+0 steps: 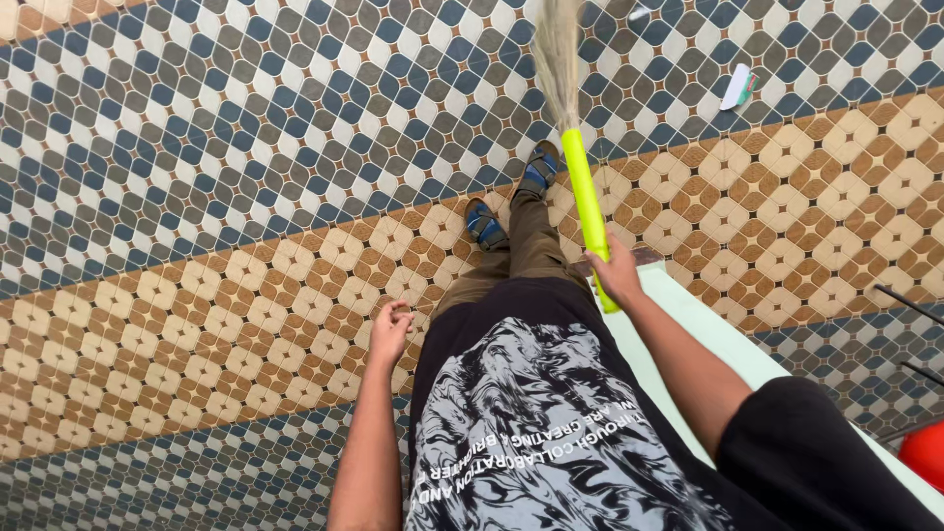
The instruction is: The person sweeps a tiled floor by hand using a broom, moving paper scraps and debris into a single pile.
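The right hand [618,273] wraps its grip around the lower end of a bright yellow-green broom handle [586,202], fingers pressed closed about it. The handle runs up and away from the body, and the pale straw bristles [558,54] of the broom fan out over the blue-and-white tiled floor [246,118] at the top of the view. The left hand [390,329] hangs at the person's side with its grip loosely curled, fingertips drawn together and holding nothing that can be made out.

Both feet wear dark blue sandals [511,202] and stand on the band of tan and brown tiles, just left of the broom handle. A small white and green object [737,87] lies on the floor, well apart to the upper right. A pale green flat surface [728,344] sits beside the right arm, and a red rounded thing [924,454] shows at the right edge; whether it is a container cannot be told.
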